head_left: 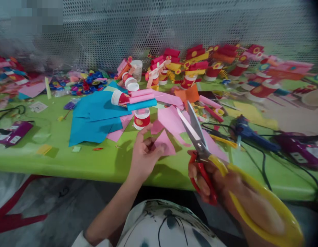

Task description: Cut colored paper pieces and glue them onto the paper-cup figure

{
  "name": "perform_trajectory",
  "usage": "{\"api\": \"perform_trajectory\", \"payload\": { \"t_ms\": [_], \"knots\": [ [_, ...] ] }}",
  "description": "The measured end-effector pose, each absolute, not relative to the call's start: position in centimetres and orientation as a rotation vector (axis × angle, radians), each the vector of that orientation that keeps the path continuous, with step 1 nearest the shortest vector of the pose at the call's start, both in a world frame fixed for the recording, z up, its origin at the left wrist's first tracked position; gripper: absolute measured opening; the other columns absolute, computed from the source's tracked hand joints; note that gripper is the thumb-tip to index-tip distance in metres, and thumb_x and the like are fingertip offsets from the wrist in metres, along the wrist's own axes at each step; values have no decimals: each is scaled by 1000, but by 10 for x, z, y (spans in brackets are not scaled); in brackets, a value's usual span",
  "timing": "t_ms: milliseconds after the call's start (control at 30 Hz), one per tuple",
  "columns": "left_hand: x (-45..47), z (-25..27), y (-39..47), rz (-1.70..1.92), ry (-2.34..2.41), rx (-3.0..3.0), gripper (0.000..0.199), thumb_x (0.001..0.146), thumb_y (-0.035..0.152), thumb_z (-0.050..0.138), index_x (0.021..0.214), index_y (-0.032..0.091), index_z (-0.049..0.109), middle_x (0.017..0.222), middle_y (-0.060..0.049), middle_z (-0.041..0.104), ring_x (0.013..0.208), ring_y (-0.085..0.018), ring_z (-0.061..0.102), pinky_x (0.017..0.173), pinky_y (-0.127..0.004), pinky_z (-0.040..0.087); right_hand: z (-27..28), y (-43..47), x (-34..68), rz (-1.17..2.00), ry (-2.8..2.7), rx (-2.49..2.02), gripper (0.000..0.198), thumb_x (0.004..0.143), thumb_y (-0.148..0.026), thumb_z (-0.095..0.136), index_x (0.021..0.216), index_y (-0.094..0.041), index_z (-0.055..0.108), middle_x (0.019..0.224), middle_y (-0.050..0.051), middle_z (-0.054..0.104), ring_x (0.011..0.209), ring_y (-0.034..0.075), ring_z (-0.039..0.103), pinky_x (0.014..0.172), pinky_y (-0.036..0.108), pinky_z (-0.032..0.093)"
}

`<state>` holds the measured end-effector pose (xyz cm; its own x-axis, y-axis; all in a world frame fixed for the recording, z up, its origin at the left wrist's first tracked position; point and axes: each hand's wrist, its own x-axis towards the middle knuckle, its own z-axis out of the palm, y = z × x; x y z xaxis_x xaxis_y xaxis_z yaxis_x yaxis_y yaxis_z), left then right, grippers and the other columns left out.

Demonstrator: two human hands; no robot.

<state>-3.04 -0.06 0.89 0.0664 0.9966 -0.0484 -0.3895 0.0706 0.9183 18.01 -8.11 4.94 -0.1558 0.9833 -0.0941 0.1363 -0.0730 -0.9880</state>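
Observation:
Near the front edge of the green table, my left hand point(143, 154) pinches a small piece of pink paper point(167, 143) between thumb and fingers. My right hand point(226, 185) grips large scissors point(200, 142) with one red and one yellow handle. Their blades are parted and point up and away, to the right of the pink piece. Just beyond my left fingers stands a red and white paper cup point(142, 119). Behind it, pink and blue paper rolls point(141, 99) lie against a tipped cup point(119, 98). A larger pink sheet point(171, 120) lies under the scissor tips.
Blue paper sheets point(94, 116) spread at left. A blue glue gun point(254, 133) with black cords lies at right beside a purple power strip point(300, 147); another purple strip point(14, 133) is far left. Several cup-and-roll crafts point(190, 77) line the back before a perforated metal panel point(138, 31).

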Motion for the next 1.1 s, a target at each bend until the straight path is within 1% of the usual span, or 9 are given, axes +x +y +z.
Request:
{"api": "perform_trajectory", "payload": {
  "t_ms": [100, 200, 300, 400, 567, 700, 833, 933, 1100],
  "knots": [
    [-30, 9, 0, 1282, 937, 893, 64, 79, 31, 94, 136, 21, 66, 91, -3, 78, 83, -16, 71, 78, -27, 57, 45, -78, 180, 1149, -1366, -1440, 48, 94, -67, 70, 119, -26, 71, 88, 4, 73, 57, 17, 59, 49, 30, 50],
    [-29, 8, -1, 1282, 937, 864, 43, 79, 34, 93, 115, 19, 76, 86, -3, 78, 78, -13, 69, 74, -24, 55, 42, -72, 179, 643, -1512, -1746, 67, 87, -48, 76, 148, -25, 61, 99, 7, 79, 64, 20, 66, 58, 34, 54],
    [-29, 8, -1, 1339, 966, 853, 27, 82, 36, 91, 98, 19, 78, 79, 0, 74, 70, -9, 63, 64, -19, 50, 41, -68, 183, 373, -1679, -1865, 61, 84, -43, 70, 141, -21, 69, 83, 5, 78, 60, 22, 66, 58, 36, 53],
    [-33, 11, 0, 1426, 1071, 943, 19, 86, 33, 88, 97, 20, 79, 76, 2, 69, 63, -6, 56, 57, -16, 44, 42, -77, 194, 478, -1729, -1867, 55, 86, -54, 72, 131, -22, 76, 67, 2, 72, 51, 22, 62, 50, 35, 51],
    [-38, 19, 6, 1575, 1122, 1038, 38, 90, 34, 85, 122, 26, 66, 83, 4, 71, 56, -6, 58, 50, -16, 45, 44, -111, 202, 999, -1434, -1600, 63, 81, -66, 83, 131, -29, 76, 95, 8, 82, 75, 26, 76, 56, 31, 61],
    [-31, 25, 8, 1348, 1016, 1082, 46, 89, 36, 85, 123, 27, 55, 78, 8, 66, 46, -5, 54, 41, -16, 38, 48, -111, 183, 1138, -1002, -1393, 56, 90, -72, 74, 127, -29, 73, 106, 9, 79, 57, 13, 58, 42, 25, 47],
    [-17, 38, 7, 1177, 887, 1170, 57, 86, 32, 87, 133, 28, 55, 87, 5, 69, 46, -4, 53, 42, -17, 39, 49, -76, 166, 927, -958, -1336, 58, 76, -48, 96, 127, -33, 71, 107, 3, 77, 55, 11, 53, 47, 28, 49],
    [-10, 50, 10, 1137, 826, 1250, 64, 83, 31, 90, 138, 28, 56, 88, 3, 70, 53, -7, 56, 46, -18, 43, 42, -48, 161, 952, -935, -1209, 56, 67, -40, 100, 114, -28, 72, 89, 0, 75, 63, 16, 64, 52, 29, 54],
    [-7, 48, 21, 1199, 834, 1243, 74, 79, 29, 93, 143, 30, 56, 93, 2, 72, 67, -10, 63, 59, -21, 50, 29, -22, 148, 1035, -858, -1085, 56, 67, -32, 96, 117, -26, 71, 86, -2, 75, 73, 17, 71, 63, 27, 60]
  ]
}}
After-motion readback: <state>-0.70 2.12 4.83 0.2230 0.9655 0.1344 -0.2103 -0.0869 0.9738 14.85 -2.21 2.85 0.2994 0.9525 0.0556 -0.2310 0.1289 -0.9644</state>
